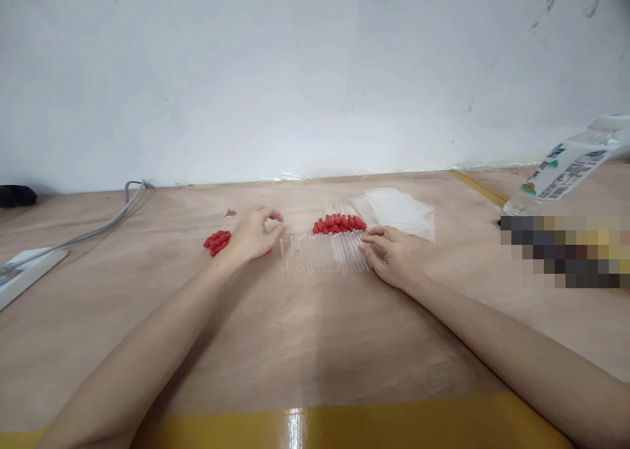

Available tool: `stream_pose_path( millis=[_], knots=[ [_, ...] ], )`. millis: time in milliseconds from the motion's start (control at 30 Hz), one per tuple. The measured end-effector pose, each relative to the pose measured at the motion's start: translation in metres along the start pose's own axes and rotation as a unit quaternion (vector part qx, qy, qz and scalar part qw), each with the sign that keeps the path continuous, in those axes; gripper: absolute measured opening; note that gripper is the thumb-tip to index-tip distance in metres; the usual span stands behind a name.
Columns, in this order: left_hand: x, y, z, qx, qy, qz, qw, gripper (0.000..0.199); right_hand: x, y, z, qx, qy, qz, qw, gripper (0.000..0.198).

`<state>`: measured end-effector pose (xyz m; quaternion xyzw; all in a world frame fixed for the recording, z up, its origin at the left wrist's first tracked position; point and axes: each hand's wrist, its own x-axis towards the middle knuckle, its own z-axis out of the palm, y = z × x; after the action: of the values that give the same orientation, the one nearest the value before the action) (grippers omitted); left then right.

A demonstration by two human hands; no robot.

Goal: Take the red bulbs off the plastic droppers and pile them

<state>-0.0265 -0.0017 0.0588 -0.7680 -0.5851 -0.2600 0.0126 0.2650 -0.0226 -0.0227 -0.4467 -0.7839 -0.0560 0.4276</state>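
Note:
A row of thin clear tubes (319,255), which look like glass droppers, lies side by side on the table. Behind it, red rubber bulbs (339,224) sit in a tight band, with more clear tubes reaching back from them. My left hand (256,232) hovers left of the row, thumb and forefinger curved apart with a gap between them. Beside and partly behind that hand is a small pile of red bulbs (216,242). My right hand (394,255) rests at the row's right end, fingers stretched out, its fingertips at the outermost tubes.
White paper sheets (396,209) lie behind my right hand. A clear labelled bottle (566,167) leans at the far right, near a blurred-out patch. A grey cable (111,224) runs to a white power strip (34,272) at left. The white wall (315,81) bounds the table's back.

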Motion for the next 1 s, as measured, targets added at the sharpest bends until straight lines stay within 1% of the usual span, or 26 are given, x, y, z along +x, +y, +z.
stream_pose_path(
  millis=[133, 233, 300, 400, 500, 567, 633, 667, 733, 800, 833, 900, 967, 1000],
  knots=[
    [0.021, 0.030, 0.029, -0.012, -0.117, -0.035, 0.992, 0.032, 0.000, 0.000, -0.001, 0.003, -0.006, 0.003, 1.000, 0.022],
    [0.035, 0.039, 0.040, -0.037, -0.195, -0.086, 0.976, 0.034, 0.001, 0.000, -0.001, 0.001, -0.008, 0.007, 1.000, 0.023],
    [0.041, 0.039, 0.046, -0.042, -0.218, -0.110, 0.969, 0.034, 0.001, 0.000, -0.001, 0.000, -0.008, 0.007, 1.000, 0.022],
    [0.046, 0.036, 0.050, -0.041, -0.216, -0.127, 0.967, 0.031, 0.001, 0.001, -0.001, -0.003, -0.010, 0.003, 1.000, 0.021],
    [0.044, 0.034, 0.047, -0.028, -0.185, -0.139, 0.972, 0.026, 0.001, 0.001, -0.001, -0.006, -0.006, 0.000, 1.000, 0.020],
    [0.038, 0.035, 0.041, -0.008, -0.147, -0.143, 0.979, 0.024, 0.001, 0.001, 0.000, -0.002, -0.001, -0.001, 1.000, 0.020],
    [0.025, 0.034, 0.032, 0.021, -0.092, -0.120, 0.988, 0.022, 0.001, 0.000, -0.001, 0.012, 0.007, -0.005, 1.000, 0.020],
    [0.017, 0.033, 0.028, 0.036, -0.063, -0.097, 0.993, 0.020, 0.001, -0.001, -0.001, 0.023, 0.012, -0.008, 1.000, 0.020],
    [-0.003, 0.028, 0.022, 0.069, 0.001, 0.002, 0.998, 0.017, 0.003, -0.005, -0.004, 0.046, 0.019, -0.017, 0.999, 0.023],
    [-0.026, 0.023, 0.019, 0.072, 0.037, 0.088, 0.993, 0.015, 0.005, -0.012, -0.008, 0.059, 0.019, -0.034, 0.998, 0.031],
    [-0.037, 0.020, 0.020, 0.067, 0.054, 0.118, 0.989, 0.014, 0.006, -0.016, -0.010, 0.058, 0.015, -0.045, 0.997, 0.036],
    [-0.057, 0.016, 0.023, 0.045, 0.095, 0.163, 0.981, 0.012, 0.008, -0.024, -0.014, 0.045, -0.002, -0.079, 0.996, 0.042],
    [-0.070, 0.015, 0.028, 0.008, 0.122, 0.192, 0.974, 0.009, 0.009, -0.031, -0.016, 0.029, -0.022, -0.125, 0.991, 0.042],
    [-0.074, 0.016, 0.030, -0.011, 0.125, 0.204, 0.971, 0.007, 0.010, -0.034, -0.016, 0.024, -0.031, -0.149, 0.988, 0.040]
  ],
)
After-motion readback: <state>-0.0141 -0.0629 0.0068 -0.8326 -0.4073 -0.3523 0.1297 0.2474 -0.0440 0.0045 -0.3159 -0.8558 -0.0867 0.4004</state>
